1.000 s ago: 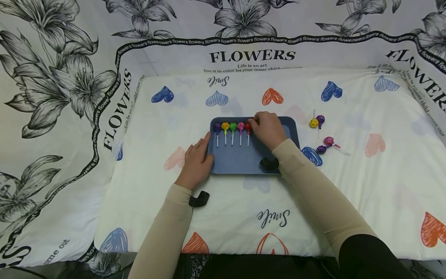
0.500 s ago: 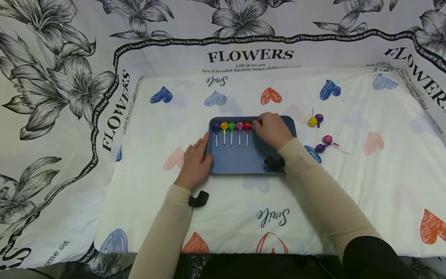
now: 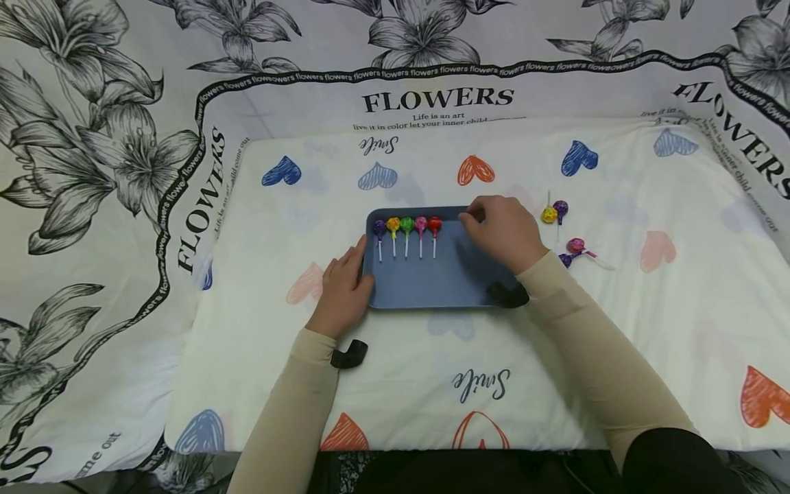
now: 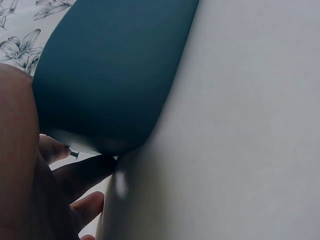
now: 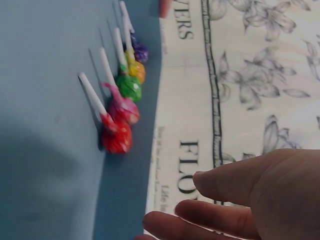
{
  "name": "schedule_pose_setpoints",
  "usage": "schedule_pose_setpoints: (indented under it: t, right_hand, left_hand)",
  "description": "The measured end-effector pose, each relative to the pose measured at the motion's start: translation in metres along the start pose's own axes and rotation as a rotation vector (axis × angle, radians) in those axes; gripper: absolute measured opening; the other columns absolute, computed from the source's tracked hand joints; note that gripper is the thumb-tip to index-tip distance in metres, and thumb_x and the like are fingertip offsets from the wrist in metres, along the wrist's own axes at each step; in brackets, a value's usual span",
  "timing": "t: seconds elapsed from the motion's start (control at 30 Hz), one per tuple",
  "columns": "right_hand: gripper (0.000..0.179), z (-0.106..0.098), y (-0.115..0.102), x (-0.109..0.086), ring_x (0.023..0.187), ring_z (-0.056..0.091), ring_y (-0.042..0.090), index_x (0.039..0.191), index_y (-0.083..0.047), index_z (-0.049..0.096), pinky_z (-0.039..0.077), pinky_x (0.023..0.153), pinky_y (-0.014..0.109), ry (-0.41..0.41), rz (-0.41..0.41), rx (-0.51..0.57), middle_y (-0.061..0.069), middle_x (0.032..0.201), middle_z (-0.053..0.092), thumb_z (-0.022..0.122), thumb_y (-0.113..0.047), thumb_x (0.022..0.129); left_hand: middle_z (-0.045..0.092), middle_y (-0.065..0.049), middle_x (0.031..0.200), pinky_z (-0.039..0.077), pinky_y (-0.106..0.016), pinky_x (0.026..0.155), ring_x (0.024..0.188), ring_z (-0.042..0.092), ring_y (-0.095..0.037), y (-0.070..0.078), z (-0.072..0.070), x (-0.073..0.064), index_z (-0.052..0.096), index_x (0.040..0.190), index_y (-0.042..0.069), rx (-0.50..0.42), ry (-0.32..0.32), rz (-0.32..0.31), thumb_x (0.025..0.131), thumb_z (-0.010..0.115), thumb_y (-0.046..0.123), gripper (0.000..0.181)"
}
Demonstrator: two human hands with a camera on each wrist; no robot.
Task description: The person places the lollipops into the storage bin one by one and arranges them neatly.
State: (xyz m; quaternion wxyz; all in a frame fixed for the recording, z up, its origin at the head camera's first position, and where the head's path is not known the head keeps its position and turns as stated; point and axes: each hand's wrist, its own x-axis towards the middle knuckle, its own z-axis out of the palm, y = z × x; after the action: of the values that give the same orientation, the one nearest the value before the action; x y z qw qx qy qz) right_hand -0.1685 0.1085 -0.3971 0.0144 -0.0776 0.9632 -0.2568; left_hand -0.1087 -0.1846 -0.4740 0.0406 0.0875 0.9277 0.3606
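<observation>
A blue-grey tray (image 3: 426,291) lies on the heart-print cloth. Along its far side stand five-coloured sweets in a row, sticks toward me: a purple lollipop (image 3: 379,228), a yellow lollipop (image 3: 393,226), a green lollipop (image 3: 407,224), a pink lollipop (image 3: 421,225) and a red lollipop (image 3: 435,225). My left hand (image 3: 341,291) rests against the tray's left edge, fingers extended. Over the tray's right part hovers my right hand (image 3: 506,232), apart from the red lollipop. In the right wrist view its fingers (image 5: 225,185) are loosely bent, with nothing between them.
Right of the tray lie loose lollipops: a yellow one (image 3: 548,215) beside a purple one (image 3: 560,208), and a pink one (image 3: 575,245) against another purple one (image 3: 565,260), partly behind my right sleeve. A flower-print cloth (image 3: 432,41) surrounds the heart-print one.
My right hand has let go of the red lollipop and drawn away to the right. The red lollipop stays in the row. My left hand keeps its place at the tray's edge.
</observation>
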Motion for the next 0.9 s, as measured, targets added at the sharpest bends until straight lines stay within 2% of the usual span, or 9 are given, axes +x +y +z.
schedule_pose_setpoints:
  t: [0.23, 0.47, 0.7, 0.9]
  right_hand:
    - [0.04, -0.017, 0.013, -0.011, 0.083, 0.062, 0.023, 0.11, -0.009, 0.073, 0.052, 0.067, 0.04, 0.038, 0.036, 0.038, 0.008, 0.099, 0.071, 0.059, -0.043, 0.094]
    - [0.046, -0.03, 0.03, -0.023, 0.079, 0.063, 0.022, 0.107, -0.011, 0.074, 0.049, 0.062, 0.039, 0.097, 0.07, 0.057, 0.007, 0.094, 0.072, 0.056, -0.052, 0.094]
    - [0.069, -0.045, 0.05, -0.039, 0.095, 0.063, 0.031, 0.112, -0.006, 0.072, 0.05, 0.076, 0.05, 0.12, 0.144, 0.058, 0.015, 0.105, 0.071, 0.047, -0.067, 0.091]
    - [0.072, -0.05, 0.07, -0.049, 0.101, 0.061, 0.036, 0.114, -0.004, 0.071, 0.047, 0.082, 0.055, 0.125, 0.198, 0.094, 0.019, 0.111, 0.069, 0.045, -0.067, 0.091]
  left_hand:
    - [0.033, -0.003, 0.157, 0.002, -0.044, 0.12, 0.148, 0.022, -0.022, 0.0, -0.001, -0.002, 0.015, 0.158, 0.03, -0.006, -0.007, -0.019, 0.098, 0.042, 0.023, 0.066]
    - [0.032, -0.003, 0.158, 0.002, -0.045, 0.12, 0.148, 0.021, -0.022, -0.002, -0.001, -0.001, 0.014, 0.158, 0.03, 0.003, -0.01, -0.026, 0.098, 0.042, 0.023, 0.067]
    - [0.032, -0.003, 0.158, 0.002, -0.046, 0.12, 0.148, 0.021, -0.023, -0.001, -0.001, -0.001, 0.014, 0.158, 0.03, 0.003, -0.007, -0.024, 0.098, 0.042, 0.024, 0.067]
    - [0.033, -0.004, 0.157, 0.002, -0.046, 0.12, 0.148, 0.022, -0.023, 0.0, 0.0, 0.0, 0.014, 0.158, 0.03, 0.001, -0.011, -0.019, 0.097, 0.042, 0.023, 0.067]
